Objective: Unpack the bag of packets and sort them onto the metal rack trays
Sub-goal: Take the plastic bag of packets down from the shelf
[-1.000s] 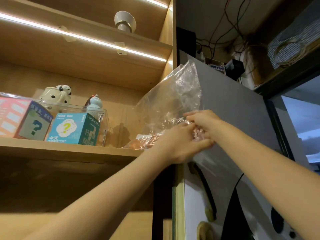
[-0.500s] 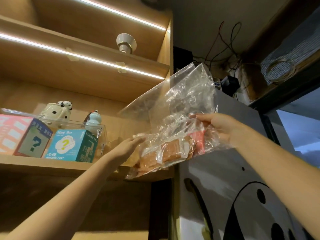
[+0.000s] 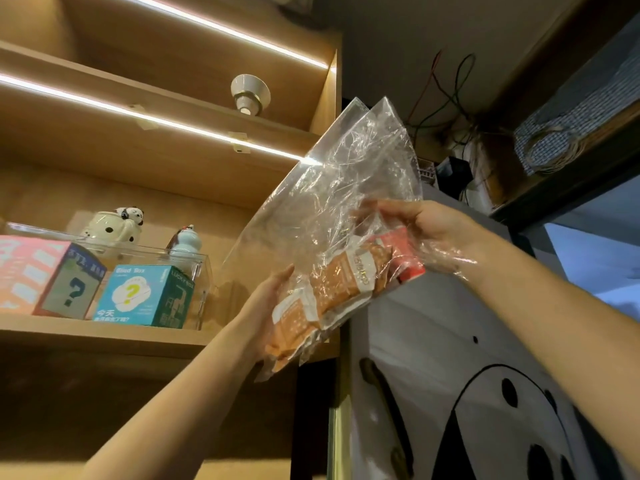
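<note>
A clear, crinkled plastic bag [image 3: 346,188] hangs in the air in front of the wooden shelf's right end. Inside it lie several orange packets [image 3: 332,292] and a red packet [image 3: 401,251] at the low end. My right hand [image 3: 426,230] grips the bag's right side near the red packet, fingers closed on the plastic. My left hand [image 3: 270,306] is under the bag's lower left, palm against the orange packets. The metal rack is not in view.
The wooden shelf [image 3: 104,336] carries a clear box with a teal blind box [image 3: 145,296], a pink blind box [image 3: 45,275] and small figurines [image 3: 117,226]. A grey panel with a black drawing [image 3: 450,393] stands at the right. Wires [image 3: 450,98] hang above.
The bag has been lifted off the shelf and pulled right and toward me. My left hand came off it, then moved back under the packets. The view tilted upward.
</note>
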A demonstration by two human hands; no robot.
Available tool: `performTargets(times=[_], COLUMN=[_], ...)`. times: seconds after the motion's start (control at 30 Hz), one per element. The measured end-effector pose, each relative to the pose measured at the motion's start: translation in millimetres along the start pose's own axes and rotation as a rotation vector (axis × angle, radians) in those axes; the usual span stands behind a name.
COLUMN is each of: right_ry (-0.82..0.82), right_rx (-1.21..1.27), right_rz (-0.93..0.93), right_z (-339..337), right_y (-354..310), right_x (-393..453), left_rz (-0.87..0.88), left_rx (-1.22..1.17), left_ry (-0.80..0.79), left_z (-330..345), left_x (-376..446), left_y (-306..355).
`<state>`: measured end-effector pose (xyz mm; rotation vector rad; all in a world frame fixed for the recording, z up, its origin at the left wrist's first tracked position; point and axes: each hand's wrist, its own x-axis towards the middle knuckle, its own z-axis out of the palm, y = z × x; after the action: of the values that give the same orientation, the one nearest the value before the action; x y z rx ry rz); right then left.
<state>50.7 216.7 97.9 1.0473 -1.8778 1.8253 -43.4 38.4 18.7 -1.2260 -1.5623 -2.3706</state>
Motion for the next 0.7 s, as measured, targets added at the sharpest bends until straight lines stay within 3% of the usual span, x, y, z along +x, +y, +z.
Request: performTargets(times=[0.13,0.27,0.43,0.57,0.7], right_ry=[-0.064,-0.066,0.036,0.089,0.036], right_rx=[0.063,0.173,0.251,0.228,0.255], right_rz=[0.006,0.060,0.158,0.168,0.251], right_z=[2,-5,-6,2,15], right_y=[3,22,71,115,160], right_x=[-12,-27,-61,-93,-132], left_rz=[-0.128,-0.148,0.006,0.008,-0.004], left_rx=[-0.234,-0.235,0.007,0.131,0.249], left_ry=[-0.063,-0.041,0.064,0.129,0.195], left_z=[-1,-11,-39,-58,-69], left_x=[-12,-31,-68,-103,-160], left_y=[-5,-8,-16,-26,-42])
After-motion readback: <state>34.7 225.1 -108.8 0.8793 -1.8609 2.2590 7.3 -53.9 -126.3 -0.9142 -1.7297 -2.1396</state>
